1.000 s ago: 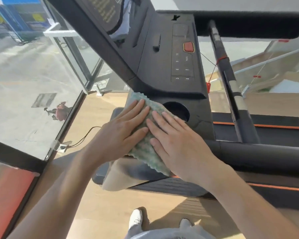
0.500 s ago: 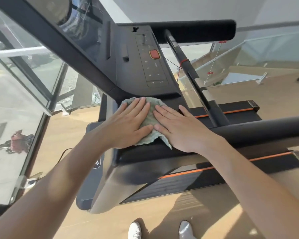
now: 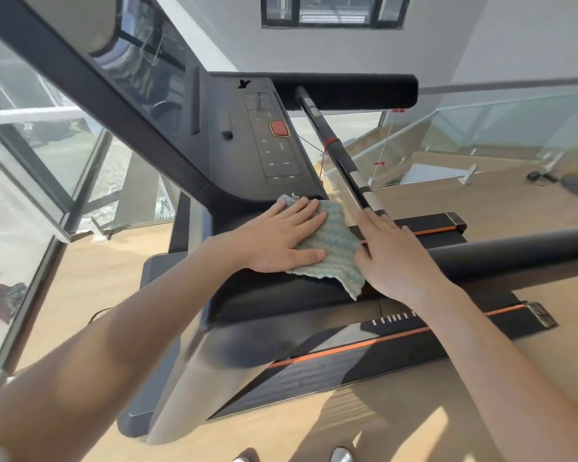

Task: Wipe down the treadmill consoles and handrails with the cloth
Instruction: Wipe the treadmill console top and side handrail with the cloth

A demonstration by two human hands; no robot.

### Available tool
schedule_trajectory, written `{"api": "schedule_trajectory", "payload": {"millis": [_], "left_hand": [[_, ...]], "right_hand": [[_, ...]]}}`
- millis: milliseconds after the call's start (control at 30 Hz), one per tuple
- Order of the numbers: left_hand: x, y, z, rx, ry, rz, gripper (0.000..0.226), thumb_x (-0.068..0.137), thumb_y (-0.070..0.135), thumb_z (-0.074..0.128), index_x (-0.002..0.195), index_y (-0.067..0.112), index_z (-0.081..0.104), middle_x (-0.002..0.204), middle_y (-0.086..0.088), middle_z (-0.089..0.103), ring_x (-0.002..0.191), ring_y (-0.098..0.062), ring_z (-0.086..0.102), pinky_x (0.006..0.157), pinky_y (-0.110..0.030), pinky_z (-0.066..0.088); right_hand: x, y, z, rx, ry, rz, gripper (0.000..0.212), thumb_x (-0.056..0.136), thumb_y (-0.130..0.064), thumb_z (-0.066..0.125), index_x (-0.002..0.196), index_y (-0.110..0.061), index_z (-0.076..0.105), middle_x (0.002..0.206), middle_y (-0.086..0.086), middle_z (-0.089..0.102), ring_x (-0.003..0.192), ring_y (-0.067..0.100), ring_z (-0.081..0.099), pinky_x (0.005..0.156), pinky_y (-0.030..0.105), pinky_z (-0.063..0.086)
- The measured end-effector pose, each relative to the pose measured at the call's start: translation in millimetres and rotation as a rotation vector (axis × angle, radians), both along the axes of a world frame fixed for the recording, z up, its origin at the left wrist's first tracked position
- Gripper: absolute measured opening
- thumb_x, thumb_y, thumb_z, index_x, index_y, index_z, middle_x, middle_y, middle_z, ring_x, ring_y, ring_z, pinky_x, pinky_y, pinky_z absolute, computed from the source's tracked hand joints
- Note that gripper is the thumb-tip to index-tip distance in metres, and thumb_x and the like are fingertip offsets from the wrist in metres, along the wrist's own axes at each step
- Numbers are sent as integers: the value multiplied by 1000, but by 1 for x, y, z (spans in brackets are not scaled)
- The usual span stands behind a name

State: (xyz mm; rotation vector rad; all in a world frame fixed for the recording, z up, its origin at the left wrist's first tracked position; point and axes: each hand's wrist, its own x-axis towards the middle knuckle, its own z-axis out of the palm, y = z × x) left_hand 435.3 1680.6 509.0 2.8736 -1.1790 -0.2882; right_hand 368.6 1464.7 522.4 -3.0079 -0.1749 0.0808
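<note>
Left hand [image 3: 281, 238] and right hand [image 3: 392, 258] press flat-fingered on the cloth [image 3: 334, 248] at the console's [image 3: 244, 175] near edge; even, overlapping strokes would suit.

1 head-worn view, facing forward and down, close above console [image 3: 241, 161]

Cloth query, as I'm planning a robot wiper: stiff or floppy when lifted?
Probably floppy: the cloth droops over the console. Likely light: thin, wavy hem. It may bunch if pushed; the left hand presses it flat.
</note>
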Motion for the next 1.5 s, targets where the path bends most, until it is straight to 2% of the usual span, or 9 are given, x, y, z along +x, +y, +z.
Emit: {"api": "schedule_trajectory", "payload": {"millis": [167, 333, 500, 733, 900, 1033, 1167, 1367, 1500], "left_hand": [[0, 6, -5, -70, -13, -70, 85, 97, 71, 12, 163, 20, -3, 171, -2, -7, 156, -15, -12, 127, -38, -7], [-29, 26, -11, -35, -75, 60, 94, 87, 69, -10, 163, 16, 1, 171, -3, -2, 157, -14, -8, 127, -34, -7], [-58, 40, -3, -220, -64, 56, 64, 100, 63, 24, 145, 26, 51, 140, 11, 60, 133, -8, 48, 118, -21, 13], [-36, 28, -5, -54, -125, 82, 85, 93, 61, -5, 163, 19, 18, 168, 3, 23, 155, -8, 17, 126, -28, 0], [-26, 23, -7, -91, -43, -15, 69, 101, 50, 13, 157, 16, 33, 157, -2, 46, 147, -16, 35, 123, -29, 17], [-48, 23, -5, -178, -17, 18, 59, 103, 44, 24, 150, 14, 43, 119, -3, 68, 108, -24, 59, 97, -31, 37], [-89, 22, -7, -112, -165, 49, 61, 107, 47, 17, 160, 19, 28, 159, -1, 42, 146, -18, 38, 126, -32, 17], [-125, 48, -7, -142, -177, 188, 62, 109, 52, 14, 161, 20, 24, 167, 0, 22, 155, -13, 17, 127, -35, 17], [-107, 66, -5, -137, -155, 310, 74, 101, 59, -1, 163, 20, 11, 170, -1, 4, 152, -6, -11, 117, -17, -16]], "right_hand": [[-7, 31, -1, 409, -48, 208, 58, 104, -27, 48, 158, -20, 26, 166, -11, 17, 151, 6, 17, 120, 21, 12], [-7, 36, -18, 116, -9, 319, 63, 105, -48, 19, 159, -15, 18, 168, 0, 11, 154, 11, 7, 126, 33, 10], [-41, 36, -23, 68, -116, 408, 61, 103, -45, 17, 154, -16, 38, 161, -2, 33, 151, 10, 24, 124, 29, 16], [6, 39, -13, 17, 90, 330, 60, 106, -47, 15, 160, -21, 6, 168, -5, -7, 152, 5, -13, 124, 30, -6], [26, 31, -13, 9, 99, 390, 57, 109, -40, 23, 160, -21, 8, 168, -3, -6, 152, 6, -11, 120, 22, -10], [-7, 15, -17, 93, 76, 393, 56, 107, -44, 19, 159, -23, 12, 167, -6, 3, 152, 3, -6, 124, 25, -3], [-51, 7, -27, -58, -136, 365, 61, 104, -46, 14, 158, -20, 24, 164, 3, 24, 153, 13, 17, 126, 36, 13], [-72, 32, -33, -48, -160, 432, 59, 105, -42, 22, 158, -16, 26, 164, 6, 26, 153, 18, 21, 123, 41, 24], [-46, 59, -22, 4, -83, 505, 68, 101, -50, 6, 159, -18, 23, 166, 6, 19, 154, 16, 13, 126, 37, 12]]}}
